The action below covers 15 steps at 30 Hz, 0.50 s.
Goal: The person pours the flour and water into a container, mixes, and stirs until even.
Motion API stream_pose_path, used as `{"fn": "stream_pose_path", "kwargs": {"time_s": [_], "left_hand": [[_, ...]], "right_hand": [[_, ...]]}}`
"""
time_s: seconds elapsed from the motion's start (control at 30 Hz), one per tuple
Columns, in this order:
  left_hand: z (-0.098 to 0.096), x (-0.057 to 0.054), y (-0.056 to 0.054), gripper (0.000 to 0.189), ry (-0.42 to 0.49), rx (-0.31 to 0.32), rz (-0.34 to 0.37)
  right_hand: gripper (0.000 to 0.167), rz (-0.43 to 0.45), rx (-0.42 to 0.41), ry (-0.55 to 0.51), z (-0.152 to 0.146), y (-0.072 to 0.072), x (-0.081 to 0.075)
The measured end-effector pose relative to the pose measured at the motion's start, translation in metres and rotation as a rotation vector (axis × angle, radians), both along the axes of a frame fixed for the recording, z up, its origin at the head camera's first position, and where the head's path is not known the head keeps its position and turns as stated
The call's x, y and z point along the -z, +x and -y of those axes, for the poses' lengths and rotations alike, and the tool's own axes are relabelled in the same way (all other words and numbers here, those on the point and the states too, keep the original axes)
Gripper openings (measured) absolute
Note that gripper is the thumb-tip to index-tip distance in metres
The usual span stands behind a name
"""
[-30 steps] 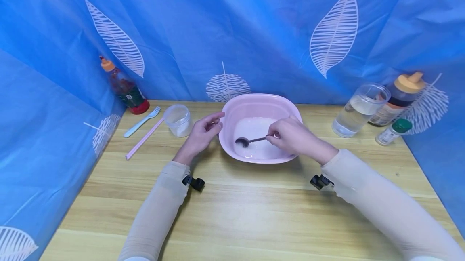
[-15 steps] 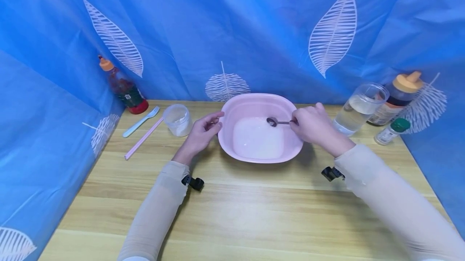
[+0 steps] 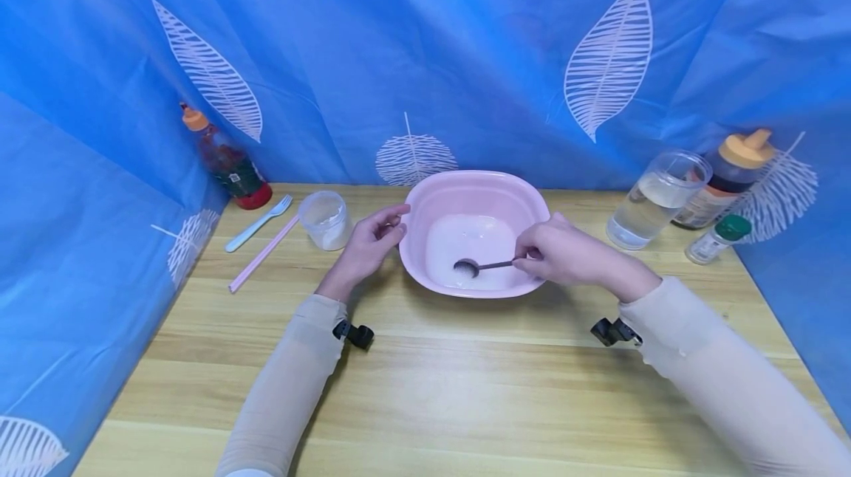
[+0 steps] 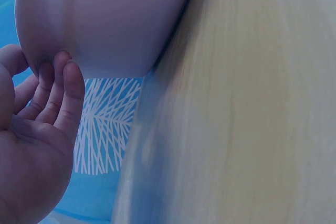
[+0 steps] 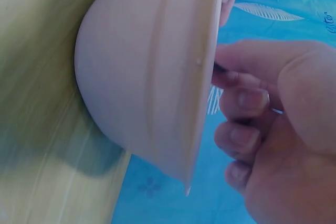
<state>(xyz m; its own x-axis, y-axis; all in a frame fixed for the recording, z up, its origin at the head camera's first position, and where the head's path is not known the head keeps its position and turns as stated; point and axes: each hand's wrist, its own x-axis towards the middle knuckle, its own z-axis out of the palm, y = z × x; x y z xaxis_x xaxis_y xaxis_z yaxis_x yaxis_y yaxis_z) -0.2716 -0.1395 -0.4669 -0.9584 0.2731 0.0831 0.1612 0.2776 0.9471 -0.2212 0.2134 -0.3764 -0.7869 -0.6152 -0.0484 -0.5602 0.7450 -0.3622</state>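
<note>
A pink plastic basin [image 3: 468, 198] stands on the table with whitish, shiny contents in its bottom. My left hand [image 3: 364, 246] grips the basin's left rim; in the left wrist view the thumb is at the rim and the fingertips [image 4: 73, 80] touch the outer wall. Over the basin's right side, my right hand [image 3: 568, 254] pinches the handle of a dark spoon [image 3: 495, 265] between thumb and fingers. The spoon's bowl is low in the basin, at the whitish contents. In the right wrist view, the basin wall [image 5: 142, 72] hides most of the spoon.
Left of the basin are a clear tub [image 3: 326, 220] with white contents, a pink straw [image 3: 264, 253], a blue fork [image 3: 258, 224] and a red sauce bottle [image 3: 233, 170]. At right stand a glass of water [image 3: 648, 207], a dark sauce bottle [image 3: 731, 178] and a green-capped jar [image 3: 718, 239].
My right hand swung the spoon from the front left of the basin to its back right, then forward and left again. My left hand has stayed at the rim.
</note>
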Motion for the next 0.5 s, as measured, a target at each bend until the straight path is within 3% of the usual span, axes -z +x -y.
{"fn": "stream_pose_path", "kwargs": {"time_s": [0.1, 0.23, 0.5], "left_hand": [[-0.001, 0.001, 0.000, 0.044, 0.003, 0.003, -0.001], [-0.001, 0.000, 0.000, 0.043, 0.005, 0.002, 0.001], [-0.001, 0.000, 0.001, 0.044, 0.011, -0.004, 0.005]], "right_hand": [[0.011, 0.003, -0.006, -0.012, -0.002, 0.003, -0.001], [0.008, -0.023, 0.070, -0.013, -0.010, 0.004, -0.006], [0.010, -0.245, 0.240, -0.048, -0.015, -0.006, 0.002]]}}
